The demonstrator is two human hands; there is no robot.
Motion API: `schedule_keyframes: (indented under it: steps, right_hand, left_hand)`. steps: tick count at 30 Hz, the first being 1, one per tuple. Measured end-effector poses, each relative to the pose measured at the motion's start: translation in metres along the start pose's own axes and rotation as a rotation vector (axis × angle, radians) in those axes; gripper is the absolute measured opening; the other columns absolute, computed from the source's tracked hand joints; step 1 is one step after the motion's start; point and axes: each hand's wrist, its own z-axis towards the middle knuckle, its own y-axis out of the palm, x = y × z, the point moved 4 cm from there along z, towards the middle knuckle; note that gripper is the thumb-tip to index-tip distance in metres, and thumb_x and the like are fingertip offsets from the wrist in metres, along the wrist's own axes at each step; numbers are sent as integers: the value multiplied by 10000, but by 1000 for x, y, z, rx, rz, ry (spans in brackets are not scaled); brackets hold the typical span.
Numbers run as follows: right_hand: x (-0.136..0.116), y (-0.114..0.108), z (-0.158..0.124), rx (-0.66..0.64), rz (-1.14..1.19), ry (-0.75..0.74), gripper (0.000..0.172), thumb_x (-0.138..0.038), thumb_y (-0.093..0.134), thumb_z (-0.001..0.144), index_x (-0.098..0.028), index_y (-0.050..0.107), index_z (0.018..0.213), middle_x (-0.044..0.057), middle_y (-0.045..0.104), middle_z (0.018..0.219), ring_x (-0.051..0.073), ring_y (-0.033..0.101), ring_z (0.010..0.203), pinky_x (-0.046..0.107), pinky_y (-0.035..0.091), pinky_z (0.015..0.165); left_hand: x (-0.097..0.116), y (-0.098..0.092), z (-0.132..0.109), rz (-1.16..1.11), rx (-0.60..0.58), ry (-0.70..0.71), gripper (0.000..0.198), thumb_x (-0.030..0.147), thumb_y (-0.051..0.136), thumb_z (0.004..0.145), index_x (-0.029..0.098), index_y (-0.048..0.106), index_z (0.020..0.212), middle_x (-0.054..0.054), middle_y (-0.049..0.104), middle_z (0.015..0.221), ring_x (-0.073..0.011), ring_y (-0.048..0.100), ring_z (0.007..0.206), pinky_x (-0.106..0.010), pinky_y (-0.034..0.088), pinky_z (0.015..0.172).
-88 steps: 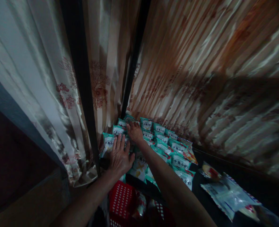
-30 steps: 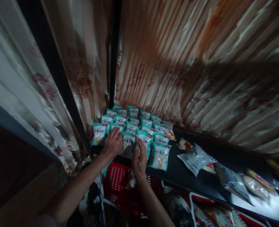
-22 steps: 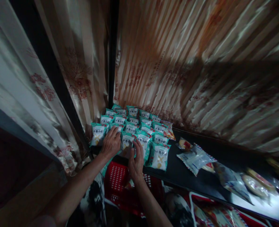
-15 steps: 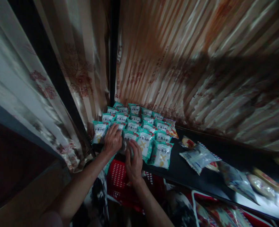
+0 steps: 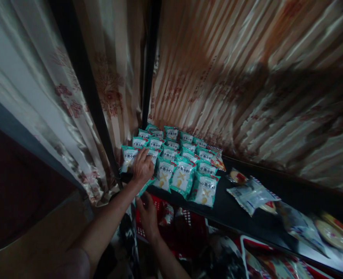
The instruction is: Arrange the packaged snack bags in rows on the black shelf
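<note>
Teal-and-white snack bags stand in close rows at the left end of the black shelf. My left hand rests with extended fingers against a bag in the front part of the rows, partly covering it. Below the shelf edge, my right hand has its thumb and fingers apart, near another teal bag that sits under my left hand and is mostly hidden. Whether the right fingertips touch that bag is not clear.
Under the shelf is a red basket with some wrapped items inside. Another white-rimmed red basket holds packets. Loose packets and round wrapped items lie along the shelf. Patterned curtains and black posts border it.
My right hand has left the front-row bag, which now stands uncovered, and moved down and left below the shelf edge. My left hand stays on its bag. The view has shifted slightly.
</note>
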Motion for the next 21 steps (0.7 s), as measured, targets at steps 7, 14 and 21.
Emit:
schedule_keyframes:
  steps: [7,14,21]
  right_hand:
    - [-10,13,6,20,292,117,469,-405,676,695,-174,603,1097,71,699,998,211,646,947,330,496,865]
    - [-22,14,3,80,217,29,370,-313,658,694,-169,606,1031,57,709,954,188,646,872,312,505,821]
    - [-39,5,26,112,63,-143,421,-292,639,737,-170,563,1132,79,676,1080,199,622,973,344,481,893]
  left_hand:
    - [-1,-9,1,-97,66,-34,273,81,461,785,169,675,930,-97,646,1175,-234,521,1211,-432,461,1011]
    - [-14,-36,-4,-230,138,-138,279,85,440,807,193,667,926,-74,645,1167,-213,553,1166,-425,463,1007]
    - [-14,-64,-2,-249,194,-86,287,94,413,838,189,658,955,-73,653,1147,-196,548,1173,-413,455,1016]
